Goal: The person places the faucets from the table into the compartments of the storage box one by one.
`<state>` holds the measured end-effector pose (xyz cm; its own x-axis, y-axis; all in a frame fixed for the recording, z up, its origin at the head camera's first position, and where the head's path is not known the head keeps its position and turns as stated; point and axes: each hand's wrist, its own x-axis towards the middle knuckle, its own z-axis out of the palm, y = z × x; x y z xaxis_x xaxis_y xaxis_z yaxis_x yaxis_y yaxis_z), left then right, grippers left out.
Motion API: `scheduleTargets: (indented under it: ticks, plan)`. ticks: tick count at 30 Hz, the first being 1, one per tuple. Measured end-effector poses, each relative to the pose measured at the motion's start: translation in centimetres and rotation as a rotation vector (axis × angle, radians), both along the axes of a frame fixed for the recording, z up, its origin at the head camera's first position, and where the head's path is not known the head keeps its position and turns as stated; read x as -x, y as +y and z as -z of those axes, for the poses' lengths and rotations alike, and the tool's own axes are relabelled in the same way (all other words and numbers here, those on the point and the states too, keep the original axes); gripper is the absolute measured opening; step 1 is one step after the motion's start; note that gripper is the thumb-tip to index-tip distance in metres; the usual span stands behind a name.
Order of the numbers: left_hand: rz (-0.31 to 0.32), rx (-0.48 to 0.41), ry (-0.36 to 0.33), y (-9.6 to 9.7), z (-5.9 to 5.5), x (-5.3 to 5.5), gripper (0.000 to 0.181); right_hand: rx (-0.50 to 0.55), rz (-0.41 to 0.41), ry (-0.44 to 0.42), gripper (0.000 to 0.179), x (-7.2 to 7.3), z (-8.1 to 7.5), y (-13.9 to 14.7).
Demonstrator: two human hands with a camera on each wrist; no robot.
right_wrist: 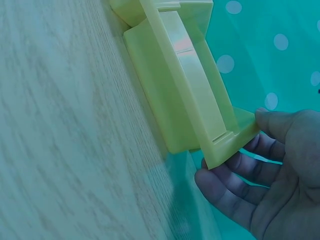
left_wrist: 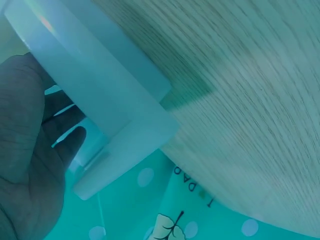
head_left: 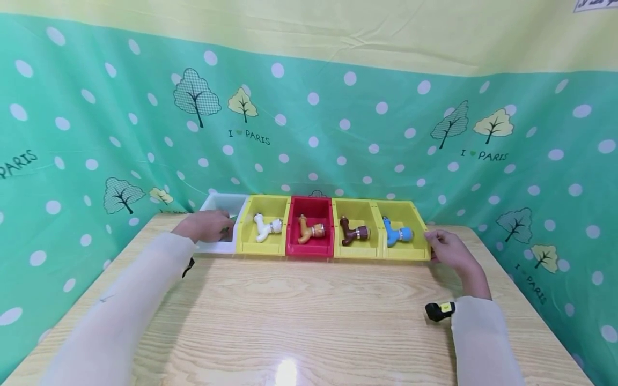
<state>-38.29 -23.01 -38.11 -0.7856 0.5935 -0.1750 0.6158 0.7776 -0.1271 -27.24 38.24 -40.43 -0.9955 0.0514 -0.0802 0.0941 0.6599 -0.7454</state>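
Observation:
At the left end of a row of bins, my left hand [head_left: 206, 225] reaches into a white bin [head_left: 219, 247]. A small green edge [head_left: 233, 218] shows beside its fingers; I cannot tell whether they hold it. In the left wrist view the fingers [left_wrist: 70, 145] pass behind the bin's wall. My right hand [head_left: 450, 249] grips the outer edge of the rightmost yellow bin [head_left: 416, 214], thumb on one side and fingers beneath in the right wrist view. The other bins hold a white tap [head_left: 265, 227], an orange-tan tap [head_left: 309, 230], a brown tap [head_left: 352, 231] and a blue tap [head_left: 397, 233].
A red bin [head_left: 311, 203] sits mid-row between yellow bins [head_left: 263, 203]. The row stands at the back of a wooden table [head_left: 309, 311]. Directly behind hangs a green dotted curtain [head_left: 314, 128], which also covers both sides.

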Motion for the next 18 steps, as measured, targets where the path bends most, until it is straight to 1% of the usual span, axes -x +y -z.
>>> scheduleTargets:
  ticks: [4,7,13,15,18]
  plan:
    - [-0.013,-0.031,0.022,0.0,-0.4,-0.3,0.018,-0.001,0.011,-0.002,0.059,0.0,-0.1,0.0]
    - [-0.013,-0.069,0.058,-0.2,-0.6,-0.6,0.015,-0.006,0.026,0.003,0.059,-0.1,-0.3,-0.1]
    - [0.003,-0.162,0.123,-0.8,-0.9,-1.6,0.011,-0.045,0.051,0.057,0.054,-0.5,-1.0,-0.1]
    - [-0.014,-0.204,0.139,-1.0,-1.0,-2.1,0.01,-0.076,0.052,0.085,0.052,-0.7,-1.4,-0.1]
    - [-0.066,-0.262,0.173,-1.3,-1.2,-2.7,0.008,-0.134,0.044,0.13,0.055,-0.9,-1.8,0.0]
